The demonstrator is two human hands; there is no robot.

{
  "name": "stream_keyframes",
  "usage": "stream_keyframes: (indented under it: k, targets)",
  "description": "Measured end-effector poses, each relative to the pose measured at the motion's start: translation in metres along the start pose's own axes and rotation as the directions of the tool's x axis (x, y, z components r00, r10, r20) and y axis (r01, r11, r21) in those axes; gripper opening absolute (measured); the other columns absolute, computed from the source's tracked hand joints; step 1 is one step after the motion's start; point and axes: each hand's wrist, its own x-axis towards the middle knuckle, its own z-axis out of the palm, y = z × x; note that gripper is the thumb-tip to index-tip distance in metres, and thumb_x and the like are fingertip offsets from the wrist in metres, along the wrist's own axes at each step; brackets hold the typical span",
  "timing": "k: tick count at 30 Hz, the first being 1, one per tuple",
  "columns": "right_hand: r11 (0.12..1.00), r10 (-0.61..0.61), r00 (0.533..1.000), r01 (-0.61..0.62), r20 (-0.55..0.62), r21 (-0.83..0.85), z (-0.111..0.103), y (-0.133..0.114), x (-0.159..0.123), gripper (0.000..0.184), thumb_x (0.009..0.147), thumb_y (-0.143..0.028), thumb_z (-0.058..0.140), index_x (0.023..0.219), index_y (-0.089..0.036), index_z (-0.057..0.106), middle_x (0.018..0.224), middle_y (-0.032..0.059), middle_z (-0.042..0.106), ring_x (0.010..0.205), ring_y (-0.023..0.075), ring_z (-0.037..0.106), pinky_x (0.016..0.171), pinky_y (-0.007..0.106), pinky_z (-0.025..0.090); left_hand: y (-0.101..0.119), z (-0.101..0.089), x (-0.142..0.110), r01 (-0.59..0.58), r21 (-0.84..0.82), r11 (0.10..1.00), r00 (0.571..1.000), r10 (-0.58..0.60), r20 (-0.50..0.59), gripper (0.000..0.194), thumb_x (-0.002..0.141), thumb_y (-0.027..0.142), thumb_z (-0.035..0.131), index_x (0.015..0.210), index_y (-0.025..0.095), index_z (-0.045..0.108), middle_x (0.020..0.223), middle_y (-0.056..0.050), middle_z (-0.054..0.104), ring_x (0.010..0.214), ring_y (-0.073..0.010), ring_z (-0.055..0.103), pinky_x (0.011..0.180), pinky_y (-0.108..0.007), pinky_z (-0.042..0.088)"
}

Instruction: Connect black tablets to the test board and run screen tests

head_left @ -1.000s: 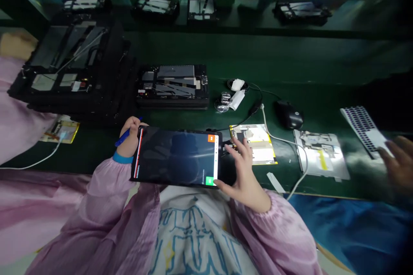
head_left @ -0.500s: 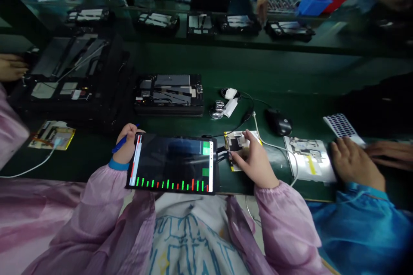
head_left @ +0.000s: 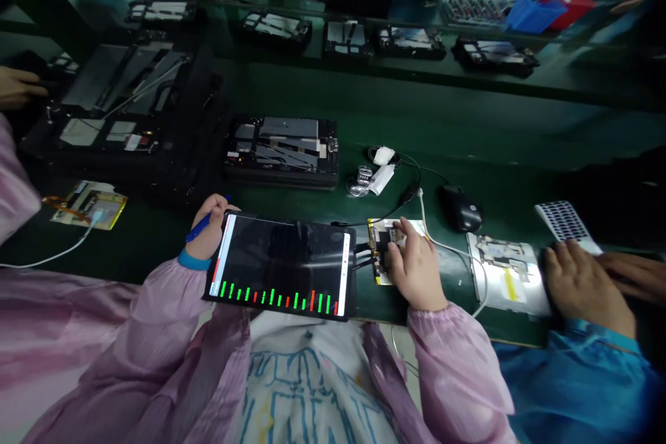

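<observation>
Your left hand (head_left: 211, 232) holds a blue pen (head_left: 200, 227) and touches the side of a tablet (head_left: 281, 267) (it sits by the front edge of the green tabletop (head_left: 150, 250)). Your right hand (head_left: 417, 274) curls on a small circuit board (head_left: 383, 250).

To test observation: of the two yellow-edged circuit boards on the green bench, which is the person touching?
The circuit board right of the tablet, under the right hand; the other circuit board lies far left, white cable attached, untouched.

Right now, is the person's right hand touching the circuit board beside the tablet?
Touching: the head view shows the right hand over the circuit board, its fingertips resting on the board.
</observation>
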Motion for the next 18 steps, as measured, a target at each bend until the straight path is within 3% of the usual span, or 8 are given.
stream_keyframes:
  k: [4,7,10,12,16,18]
  targets:
    - [1.000,-0.020,0.999,0.021,0.046,-0.020,-0.008,-0.002,0.002,0.048,0.092,-0.030,0.036,0.139,-0.018,0.037,0.122,0.0154,0.059,0.115,0.0297,0.054,0.097,0.054,0.039,0.002,0.001,-0.001,0.004,0.028,1.000,1.000,-0.003,-0.029,0.057,0.066,0.077,0.055,0.072,0.022,0.041,0.064,-0.001,0.060,0.050,-0.0138,0.049,0.046,-0.024,0.037]
    - [0.991,-0.132,0.985,0.130,0.113,0.026,-0.017,-0.001,0.011,0.034,0.087,-0.027,0.045,0.118,-0.022,0.058,0.117,0.0133,0.060,0.108,0.0286,0.056,0.092,0.050,0.044,0.001,0.000,-0.001,-0.023,0.081,0.996,0.998,0.027,-0.051,0.057,0.067,0.077,0.053,0.072,0.021,0.044,0.068,-0.003,0.062,0.058,-0.0170,0.055,0.053,-0.027,0.042]
    - [0.934,-0.344,0.898,0.297,0.274,0.199,-0.022,0.004,0.026,0.019,0.083,-0.026,0.052,0.093,-0.024,0.068,0.099,0.0099,0.064,0.092,0.0246,0.061,0.079,0.042,0.050,-0.003,-0.003,-0.001,-0.039,0.117,0.992,0.998,0.045,-0.052,0.058,0.067,0.078,0.051,0.073,0.021,0.045,0.074,-0.005,0.064,0.065,-0.0188,0.058,0.059,-0.028,0.044]
    - [0.889,-0.442,0.828,0.353,0.346,0.291,-0.020,0.010,0.036,0.015,0.082,-0.028,0.055,0.086,-0.025,0.069,0.092,0.0087,0.065,0.085,0.0234,0.063,0.074,0.040,0.052,-0.005,-0.003,-0.002,-0.054,0.133,0.990,0.997,0.061,-0.051,0.058,0.068,0.078,0.049,0.074,0.020,0.045,0.075,-0.005,0.064,0.067,-0.0190,0.058,0.062,-0.029,0.044]
    - [0.824,-0.544,0.764,0.408,0.346,0.393,-0.012,0.021,0.046,0.016,0.081,-0.035,0.057,0.081,-0.026,0.070,0.085,0.0084,0.066,0.077,0.0232,0.065,0.064,0.036,0.054,0.000,0.000,-0.013,-0.076,0.160,0.984,0.995,0.086,-0.059,0.062,0.066,0.081,0.046,0.071,0.020,0.045,0.072,-0.004,0.062,0.069,-0.0187,0.057,0.069,-0.031,0.043]
    - [0.808,-0.578,0.688,0.407,0.439,0.427,-0.008,0.026,0.045,0.013,0.080,-0.036,0.060,0.076,-0.028,0.069,0.080,0.0066,0.065,0.069,0.0209,0.065,0.056,0.031,0.054,0.003,0.003,-0.018,-0.060,0.143,0.988,0.996,0.070,-0.064,0.064,0.064,0.083,0.045,0.071,0.020,0.045,0.070,-0.003,0.061,0.069,-0.0176,0.055,0.072,-0.031,0.043]
